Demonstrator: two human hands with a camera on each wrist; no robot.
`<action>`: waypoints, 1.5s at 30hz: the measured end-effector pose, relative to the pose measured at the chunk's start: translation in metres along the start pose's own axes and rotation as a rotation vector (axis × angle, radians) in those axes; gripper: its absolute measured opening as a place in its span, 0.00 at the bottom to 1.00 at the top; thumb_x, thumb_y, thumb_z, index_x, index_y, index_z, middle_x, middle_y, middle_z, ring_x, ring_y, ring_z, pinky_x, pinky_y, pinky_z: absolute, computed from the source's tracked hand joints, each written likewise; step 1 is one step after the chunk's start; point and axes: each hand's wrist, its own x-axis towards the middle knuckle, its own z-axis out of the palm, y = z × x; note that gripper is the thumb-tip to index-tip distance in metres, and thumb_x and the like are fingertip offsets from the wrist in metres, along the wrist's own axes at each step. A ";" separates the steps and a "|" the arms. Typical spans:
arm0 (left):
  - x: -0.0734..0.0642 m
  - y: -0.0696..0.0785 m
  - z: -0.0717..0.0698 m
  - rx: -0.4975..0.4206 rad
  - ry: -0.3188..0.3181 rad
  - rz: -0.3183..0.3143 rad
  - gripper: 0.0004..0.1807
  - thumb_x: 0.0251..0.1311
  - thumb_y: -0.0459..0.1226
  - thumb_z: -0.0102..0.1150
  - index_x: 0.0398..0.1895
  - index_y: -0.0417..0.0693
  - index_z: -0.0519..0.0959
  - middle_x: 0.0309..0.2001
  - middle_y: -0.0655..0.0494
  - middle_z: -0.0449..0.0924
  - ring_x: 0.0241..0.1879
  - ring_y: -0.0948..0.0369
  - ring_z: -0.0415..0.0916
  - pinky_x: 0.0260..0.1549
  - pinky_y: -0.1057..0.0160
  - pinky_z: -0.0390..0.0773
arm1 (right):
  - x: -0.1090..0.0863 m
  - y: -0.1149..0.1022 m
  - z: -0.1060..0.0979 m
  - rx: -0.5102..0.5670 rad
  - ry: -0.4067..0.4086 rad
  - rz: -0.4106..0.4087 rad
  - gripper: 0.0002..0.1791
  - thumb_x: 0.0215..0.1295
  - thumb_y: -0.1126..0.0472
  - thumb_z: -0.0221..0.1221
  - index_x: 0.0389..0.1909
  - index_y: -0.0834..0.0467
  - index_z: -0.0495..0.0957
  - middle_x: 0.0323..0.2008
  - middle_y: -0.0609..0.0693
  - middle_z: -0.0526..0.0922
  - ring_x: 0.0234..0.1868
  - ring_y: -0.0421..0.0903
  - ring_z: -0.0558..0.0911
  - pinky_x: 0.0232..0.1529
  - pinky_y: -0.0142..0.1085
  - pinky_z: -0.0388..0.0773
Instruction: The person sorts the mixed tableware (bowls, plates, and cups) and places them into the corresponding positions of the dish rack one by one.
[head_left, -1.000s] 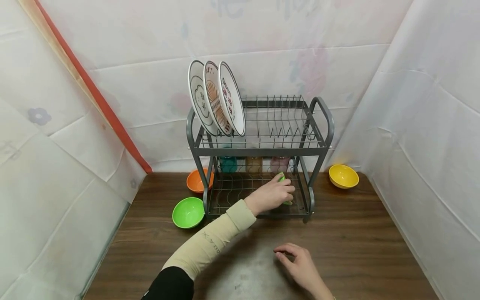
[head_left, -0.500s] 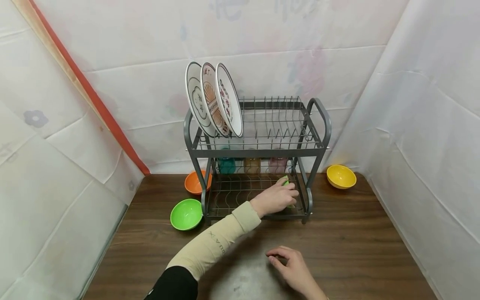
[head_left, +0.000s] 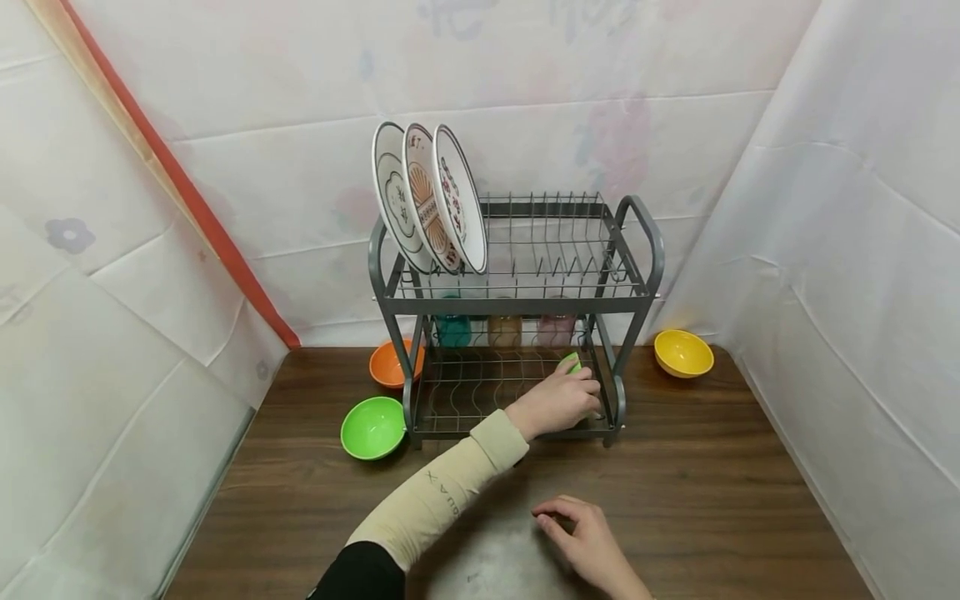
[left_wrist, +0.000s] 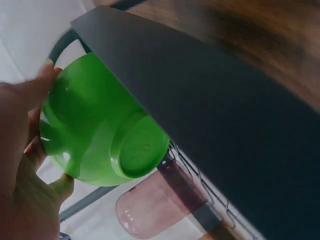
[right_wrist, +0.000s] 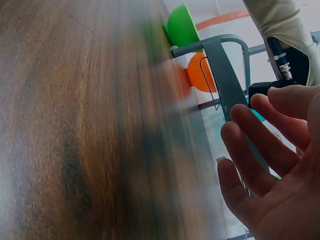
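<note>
My left hand (head_left: 557,403) reaches into the right end of the dish rack's lower tier and grips a green bowl (left_wrist: 85,120) by its rim. The bowl is tipped on its side, its foot ring facing the camera in the left wrist view; the head view shows just a sliver of it past the fingers. A pink cup (left_wrist: 155,202) stands behind it. My right hand (head_left: 588,537) hovers over the table in front of the rack, fingers loosely bent and holding nothing.
The two-tier dish rack (head_left: 517,306) holds three plates (head_left: 461,200) upright at its upper left. Teal (head_left: 453,331) and amber (head_left: 505,332) cups stand on the lower tier. Another green bowl (head_left: 372,428) and an orange bowl (head_left: 387,364) sit left; a yellow bowl (head_left: 683,353) sits right.
My left hand has shifted a little to the right along the lower tier with the green bowl. My right hand has moved slightly left, then stayed put.
</note>
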 end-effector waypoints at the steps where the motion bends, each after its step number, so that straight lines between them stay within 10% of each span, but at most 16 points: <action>1: 0.000 0.000 0.000 -0.025 0.000 -0.005 0.09 0.70 0.46 0.58 0.40 0.61 0.88 0.42 0.67 0.80 0.48 0.64 0.71 0.70 0.50 0.55 | 0.000 0.000 0.000 0.002 -0.003 0.001 0.12 0.72 0.52 0.59 0.45 0.54 0.86 0.40 0.48 0.86 0.41 0.37 0.82 0.42 0.37 0.79; 13: -0.012 0.009 -0.003 -0.211 0.032 -0.079 0.20 0.73 0.51 0.51 0.61 0.55 0.79 0.62 0.62 0.76 0.67 0.62 0.64 0.70 0.59 0.54 | 0.001 0.002 -0.003 0.016 -0.016 0.036 0.13 0.72 0.50 0.58 0.45 0.53 0.85 0.41 0.41 0.85 0.43 0.39 0.83 0.42 0.37 0.80; 28: -0.048 0.037 -0.017 -0.385 0.197 -0.168 0.14 0.74 0.45 0.52 0.54 0.52 0.82 0.60 0.59 0.77 0.62 0.62 0.68 0.68 0.62 0.57 | 0.003 0.012 -0.006 -0.065 0.123 0.001 0.07 0.68 0.57 0.63 0.40 0.54 0.86 0.37 0.40 0.86 0.41 0.37 0.83 0.43 0.42 0.81; 45: -0.101 0.065 -0.021 -0.596 0.237 -0.378 0.13 0.74 0.44 0.52 0.53 0.51 0.81 0.57 0.60 0.79 0.60 0.64 0.71 0.66 0.56 0.63 | 0.007 0.022 -0.049 -0.192 0.369 -0.020 0.04 0.66 0.64 0.65 0.38 0.54 0.87 0.35 0.44 0.87 0.37 0.38 0.83 0.39 0.38 0.81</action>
